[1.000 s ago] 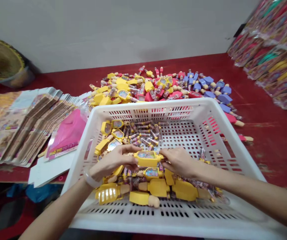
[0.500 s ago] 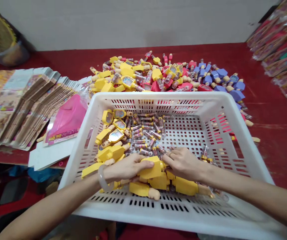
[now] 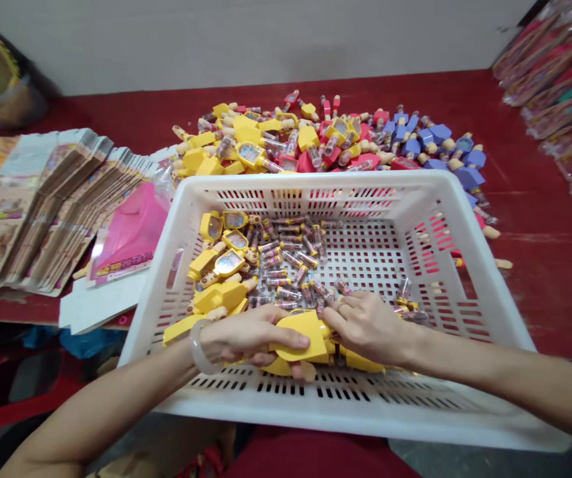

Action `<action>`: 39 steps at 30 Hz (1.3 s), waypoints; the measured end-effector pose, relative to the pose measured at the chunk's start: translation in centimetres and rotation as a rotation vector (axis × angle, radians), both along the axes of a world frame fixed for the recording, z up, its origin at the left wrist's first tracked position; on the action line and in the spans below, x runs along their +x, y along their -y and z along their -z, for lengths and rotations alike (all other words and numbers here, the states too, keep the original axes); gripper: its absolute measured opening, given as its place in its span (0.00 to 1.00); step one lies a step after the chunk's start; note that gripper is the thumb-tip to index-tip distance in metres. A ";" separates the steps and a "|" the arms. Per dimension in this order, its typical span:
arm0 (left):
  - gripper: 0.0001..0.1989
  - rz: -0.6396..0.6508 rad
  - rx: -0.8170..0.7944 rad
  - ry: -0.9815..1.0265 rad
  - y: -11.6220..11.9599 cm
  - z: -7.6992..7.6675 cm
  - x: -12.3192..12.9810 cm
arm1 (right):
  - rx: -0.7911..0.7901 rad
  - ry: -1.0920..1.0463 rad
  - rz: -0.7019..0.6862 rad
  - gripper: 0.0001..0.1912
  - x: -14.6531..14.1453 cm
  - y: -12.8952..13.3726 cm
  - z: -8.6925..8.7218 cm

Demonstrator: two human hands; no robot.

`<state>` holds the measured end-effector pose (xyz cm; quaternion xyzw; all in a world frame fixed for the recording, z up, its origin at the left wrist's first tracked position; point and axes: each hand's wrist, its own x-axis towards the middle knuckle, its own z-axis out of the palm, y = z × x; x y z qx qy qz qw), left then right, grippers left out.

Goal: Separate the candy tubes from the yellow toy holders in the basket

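Left hand grips yellow toy in white basket. Right hand bunched at toy's end; cannot tell what it holds. Toy seems light, stiff, slippery; broad sides suit gripping.

The single head view looks forward and steeply down, close over the white perforated plastic basket.

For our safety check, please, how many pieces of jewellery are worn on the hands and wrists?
2: a pale bracelet on the left wrist, a thin ring on the right hand. Some may be hidden on covered fingers.
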<state>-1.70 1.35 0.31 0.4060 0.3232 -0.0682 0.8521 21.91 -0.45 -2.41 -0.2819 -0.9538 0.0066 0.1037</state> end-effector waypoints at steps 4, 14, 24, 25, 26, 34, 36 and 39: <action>0.21 0.032 0.740 -0.130 0.9 -0.3 0.0 | -0.187 0.126 0.120 0.03 -0.4 0.2 -1.3; 0.18 0.234 1.524 -0.265 -0.7 3.2 -0.3 | -0.690 0.100 0.231 0.06 -0.6 -2.1 0.6; 0.21 0.438 1.788 -0.231 -1.1 2.8 -1.0 | -1.090 -0.079 0.242 0.06 -1.1 -1.3 1.5; 0.21 0.453 1.829 -0.215 -0.9 3.2 -1.0 | -1.192 -0.100 0.206 0.06 -1.0 -1.3 1.8; 0.21 0.452 1.856 -0.203 -0.7 3.4 -0.9 | -1.234 -0.109 0.184 0.07 -0.9 -1.3 2.1; 0.18 0.144 1.832 -0.674 -6.7 -0.6 -1.7 | -0.201 -0.181 0.313 0.20 -0.2 -7.5 -0.5; 0.20 0.059 1.946 -0.817 -11.2 -3.9 -2.1 | -0.033 -0.300 0.376 0.26 -0.4 -11.9 -3.4; 0.26 -0.045 2.043 -0.924 -17.1 -7.7 -3.0 | 0.047 -0.426 0.503 0.27 -0.5 -17.3 -6.3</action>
